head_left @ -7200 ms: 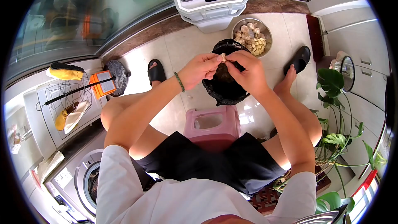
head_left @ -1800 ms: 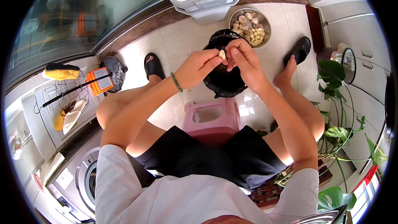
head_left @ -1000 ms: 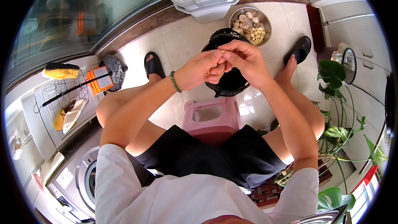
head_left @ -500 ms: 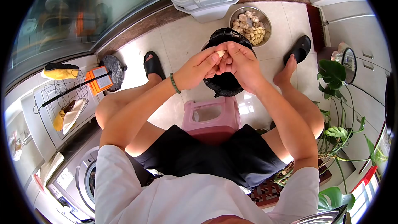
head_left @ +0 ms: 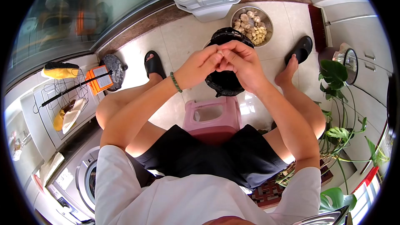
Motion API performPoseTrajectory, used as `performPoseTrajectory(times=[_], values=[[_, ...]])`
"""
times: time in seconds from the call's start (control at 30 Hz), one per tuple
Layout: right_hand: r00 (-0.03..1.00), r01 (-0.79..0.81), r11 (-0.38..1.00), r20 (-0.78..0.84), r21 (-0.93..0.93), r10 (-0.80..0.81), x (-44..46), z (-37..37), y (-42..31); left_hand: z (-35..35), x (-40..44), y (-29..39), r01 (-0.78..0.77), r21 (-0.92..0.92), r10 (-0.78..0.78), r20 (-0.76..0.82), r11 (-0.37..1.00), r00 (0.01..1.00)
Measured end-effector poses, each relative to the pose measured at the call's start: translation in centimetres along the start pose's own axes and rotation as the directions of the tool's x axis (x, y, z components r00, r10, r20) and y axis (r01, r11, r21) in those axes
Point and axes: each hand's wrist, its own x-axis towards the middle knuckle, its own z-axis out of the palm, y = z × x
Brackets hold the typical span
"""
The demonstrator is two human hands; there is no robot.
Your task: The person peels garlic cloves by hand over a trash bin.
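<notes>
Pinching a pale clove (head_left: pixel 220 52), mostly hidden, between the fingertips of left hand (head_left: pixel 199 66) and right hand (head_left: pixel 246 66), both curling nearly shut with tips meeting. Apparently loosening skin from it, working right above the black bin (head_left: pixel 225 86). Seemingly calling for a light, steady pinch and small thumb pushes. Facing the bowl (head_left: pixel 269 23) of bulbs (head_left: pixel 244 24) and peeled cloves (head_left: pixel 258 36), lying just beyond right hand. Sitting with a pink stool (head_left: pixel 231 116) nearer than both hands.

pale glossy floor tiles (head_left: pixel 175 37), sunlit in patches; one glass panel (head_left: pixel 91 12), dark-framed, stood at left; white cabinets (head_left: pixel 358 37) with metal handles lined the right side.
</notes>
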Motion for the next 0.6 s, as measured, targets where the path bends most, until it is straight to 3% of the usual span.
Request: performPoseTrajectory(times=[0.07,0.1,0.17,0.3,0.37,0.43,0.5,0.53,0.6], values=[[1.000,-0.004,1.000,-0.007,0.010,0.004,0.1,0.2,0.0,-0.2,0.2,-0.4,-0.150,0.205,0.153,0.001,0.967,0.988],[1.000,-0.007,1.000,-0.014,0.020,0.007,0.1,0.2,0.0,-0.2,0.2,-0.4,-0.149,0.204,0.152,0.001,0.968,0.988],[1.000,-0.030,0.998,0.009,0.055,0.030,0.1,0.3,-0.1,0.0,0.0,-0.1,0.003,-0.010,-0.003,0.002,1.000,1.000],[0.991,-0.117,0.987,0.080,0.109,0.109,0.2,-0.2,-1.1,0.2,-0.2,1.2,0.097,-0.213,-0.084,0.068,0.972,0.994],[0.993,-0.099,0.993,0.074,0.071,0.094,0.0,0.1,-1.8,-0.6,-0.1,0.6,0.156,-0.382,-0.083,0.201,0.911,0.976],[0.994,-0.082,0.996,0.069,0.032,0.079,-0.1,0.3,-2.4,-0.6,-0.2,1.1,0.154,-0.405,-0.078,0.198,0.901,0.977],[0.998,0.007,0.984,0.065,-0.176,0.005,-0.2,0.4,-2.6,-0.6,-0.3,1.3,0.151,-0.427,-0.072,0.195,0.892,0.978],[0.998,0.006,0.984,0.065,-0.176,0.005,-0.1,0.3,-2.5,-0.7,-0.3,1.3,0.146,-0.422,-0.065,0.200,0.895,0.978],[0.979,0.179,0.937,0.146,-0.301,-0.140,0.1,-0.2,-2.1,-0.7,-0.4,1.3,0.142,-0.418,-0.058,0.206,0.897,0.977]])
